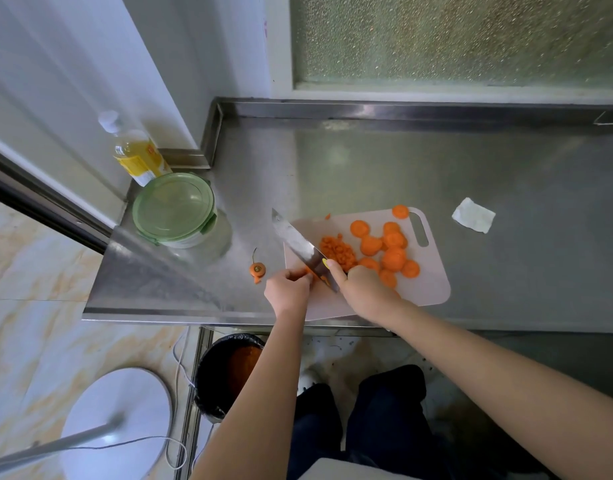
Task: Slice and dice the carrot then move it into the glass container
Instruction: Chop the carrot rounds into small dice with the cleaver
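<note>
A carrot piece (pixel 308 270) is pinched by the curled fingers (pixel 299 274) of the left hand (pixel 287 289) at the near-left corner of the cutting board (pixel 433 285), and the knife (pixel 298 242) is gripped by the right hand (pixel 362 289), with the blade set against the piece. Diced carrot (pixel 338 251) and round slices (pixel 393 252) are spread on the board. The glass container (pixel 175 209) is seen lidded near the left edge of the table (pixel 505 174), its contents indiscernible, with bare steel between it and the board.

A single head-worn camera looks steeply down from close above the steel bench (pixel 436 174), taking in the floor (pixel 38 258) below.
</note>
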A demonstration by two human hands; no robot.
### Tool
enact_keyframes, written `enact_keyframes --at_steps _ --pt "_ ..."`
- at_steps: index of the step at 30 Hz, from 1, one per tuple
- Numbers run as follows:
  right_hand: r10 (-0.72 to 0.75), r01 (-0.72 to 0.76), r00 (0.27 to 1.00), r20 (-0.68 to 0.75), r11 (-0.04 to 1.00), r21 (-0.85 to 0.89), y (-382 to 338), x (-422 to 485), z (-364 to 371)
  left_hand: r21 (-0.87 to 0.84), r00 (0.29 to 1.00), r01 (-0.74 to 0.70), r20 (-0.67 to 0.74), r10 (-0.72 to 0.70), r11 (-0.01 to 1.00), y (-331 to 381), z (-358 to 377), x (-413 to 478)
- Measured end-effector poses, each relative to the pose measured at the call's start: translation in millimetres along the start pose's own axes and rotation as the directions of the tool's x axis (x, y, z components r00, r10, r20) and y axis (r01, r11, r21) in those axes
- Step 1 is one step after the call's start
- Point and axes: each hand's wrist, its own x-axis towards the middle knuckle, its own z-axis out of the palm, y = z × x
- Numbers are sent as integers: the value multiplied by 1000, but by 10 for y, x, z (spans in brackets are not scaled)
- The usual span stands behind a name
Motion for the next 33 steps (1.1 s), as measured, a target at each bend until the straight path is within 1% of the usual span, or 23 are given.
enact_keyframes --at_steps 3,6,7,8,9,10,13,14,15,16,17,18,19,21,22,23,24,25,27,33 --pt "-8 7 999 46 1000 22 -17 6 -15 6 1000 5 4 -5 1000 10 1 6" --pt "0 0 997 80 1000 6 -45 10 20 -10 1000 12 9 -12 1000 11 -4 7" --pt "8 -7 997 79 1000 -15 -58 25 43 -16 1000 16 10 -16 1000 7 -5 5" --pt "12 -7 997 81 997 -74 -80 33 64 -21 1000 19 12 -19 1000 9 -8 3" --pt "56 -50 996 65 994 -97 -123 6 83 -21 1000 21 12 -21 1000 13 -13 -1" --pt "108 -105 994 37 992 -65 -125 9 102 -19 1000 27 12 -27 999 18 -14 -1" --pt "115 -117 992 45 992 37 -95 43 114 -16 998 59 16 -59 998 19 -21 15" --pt "118 -120 992 47 992 32 -98 41 107 -17 997 70 20 -69 997 21 -23 14" --pt "130 -131 991 15 991 38 -126 36 98 -20 997 76 21 -76 997 17 -24 13" --pt "110 -110 994 9 994 0 -131 20 133 -25 997 79 20 -78 997 19 -24 14" --pt "92 -91 995 44 995 -32 -126 42 153 -27 997 79 19 -78 997 18 -29 11" --pt "87 -84 996 36 995 -60 -112 72 184 -27 997 77 17 -76 997 22 -33 8" --pt "81 -78 996 41 995 -66 -83 82 190 -27 997 75 17 -75 997 22 -36 6" --pt "158 -159 987 23 987 28 -75 70 172 -36 997 70 20 -69 997 17 -33 6" --pt "168 -169 985 22 983 68 -37 87 201 -37 998 66 18 -65 997 17 -31 5" --pt "126 -126 992 6 988 91 -12 95 213 -30 998 61 15 -60 998 17 -30 2" --pt "71 -69 997 -18 995 75 -6 77 218 -20 999 53 12 -53 998 17 -28 -2" --pt "21 -21 999 -37 1000 2 0 68 204 -9 999 42 9 -42 999 13 -25 -4" --pt "-18 17 1000 -22 999 -28 43 104 196 -1 1000 23 3 -23 1000 10 -20 -11" --pt "28 -25 999 -15 981 191 142 119 87 30 1000 -13 4 13 999 10 -12 -10"
